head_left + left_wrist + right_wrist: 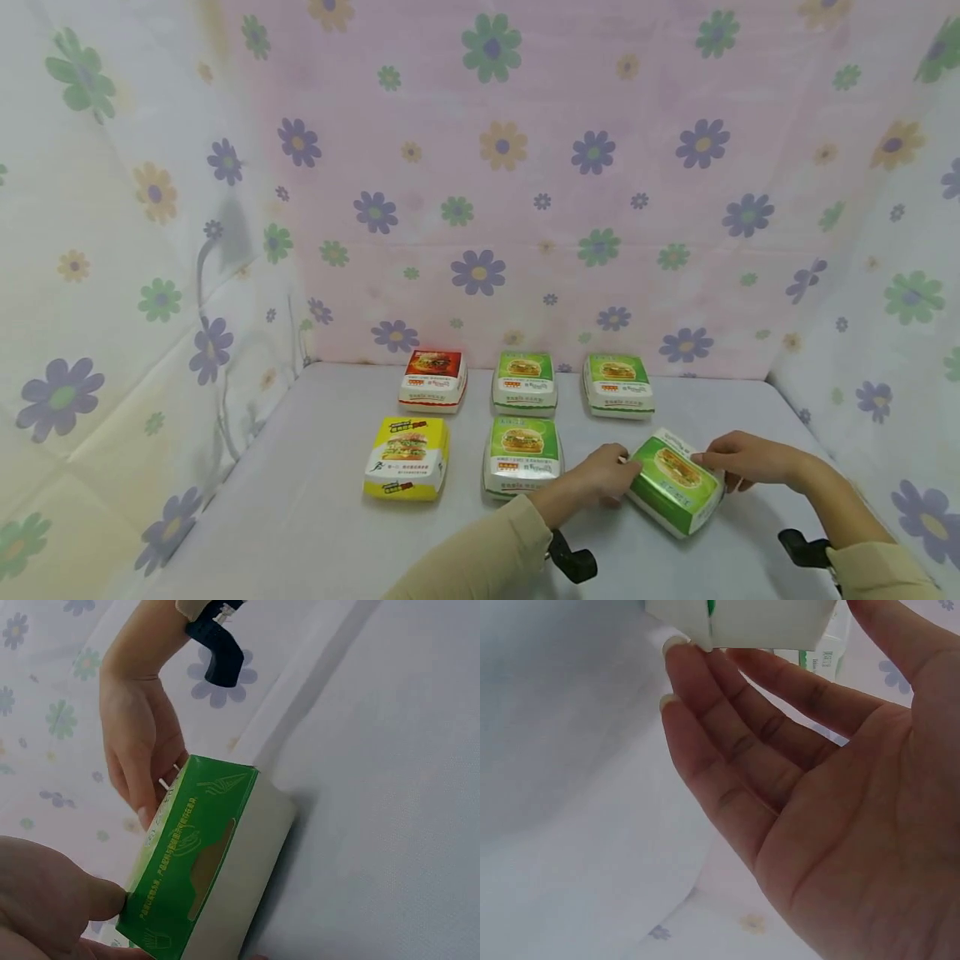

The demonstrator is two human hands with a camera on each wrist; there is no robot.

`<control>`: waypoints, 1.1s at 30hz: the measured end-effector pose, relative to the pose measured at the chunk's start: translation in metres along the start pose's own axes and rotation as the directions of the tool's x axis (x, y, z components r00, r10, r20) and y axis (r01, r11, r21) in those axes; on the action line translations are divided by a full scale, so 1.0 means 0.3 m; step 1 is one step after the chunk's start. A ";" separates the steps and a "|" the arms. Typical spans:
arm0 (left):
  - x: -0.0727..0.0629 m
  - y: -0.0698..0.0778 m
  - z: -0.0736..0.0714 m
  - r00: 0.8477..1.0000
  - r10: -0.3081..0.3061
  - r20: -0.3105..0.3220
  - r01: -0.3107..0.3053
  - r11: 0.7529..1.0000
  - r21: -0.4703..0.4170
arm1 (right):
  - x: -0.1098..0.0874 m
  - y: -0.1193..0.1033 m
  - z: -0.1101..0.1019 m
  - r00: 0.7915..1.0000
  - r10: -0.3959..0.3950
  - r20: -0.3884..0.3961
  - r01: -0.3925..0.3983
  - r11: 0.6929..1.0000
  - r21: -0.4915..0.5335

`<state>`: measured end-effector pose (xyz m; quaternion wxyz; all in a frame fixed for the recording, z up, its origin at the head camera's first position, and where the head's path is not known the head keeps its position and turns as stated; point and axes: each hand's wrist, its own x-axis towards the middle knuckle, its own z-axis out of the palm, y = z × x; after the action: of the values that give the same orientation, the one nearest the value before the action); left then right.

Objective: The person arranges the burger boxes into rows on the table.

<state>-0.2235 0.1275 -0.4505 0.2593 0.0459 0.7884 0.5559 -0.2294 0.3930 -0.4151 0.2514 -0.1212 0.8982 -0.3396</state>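
A green and white burger box [675, 487] with a burger picture on its lid sits turned at an angle between both hands. My left hand [609, 473] pinches its left corner; in the left wrist view the thumb presses the green lid edge [184, 855]. At the opposite end, my right hand [753, 458] holds the box with the thumb on top and the fingers at its underside. From the right wrist, the fingertips [676, 675] of that hand meet the white lower part of the box [772, 626]. The lid looks closed.
In the back row stand a red burger box [432, 381] and two green ones, one in the middle [525, 383] and one at right [618, 386]. Nearer are a yellow box [407, 458] and another green box [522, 457], close to my left hand. Flowered cloth [525, 208] walls the table.
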 end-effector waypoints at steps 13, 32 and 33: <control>-0.038 -0.016 0.008 1.000 0.000 0.007 -0.001 0.974 0.229 | 0.063 -0.040 -0.034 0.999 0.000 -0.032 -0.003 0.996 -0.093; 0.045 0.017 -0.016 0.993 0.089 -0.075 -0.073 0.978 0.197 | 0.013 -0.032 0.022 0.998 0.054 0.022 -0.054 0.999 -0.003; 0.044 0.020 -0.018 0.993 0.096 -0.075 -0.079 0.976 0.202 | 0.012 -0.032 0.022 0.998 0.064 0.021 -0.064 0.998 -0.003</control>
<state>-0.2387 0.1300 -0.4485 0.1953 0.0826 0.8474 0.4868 -0.2284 0.3808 -0.4141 0.2713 -0.0965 0.8994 -0.3290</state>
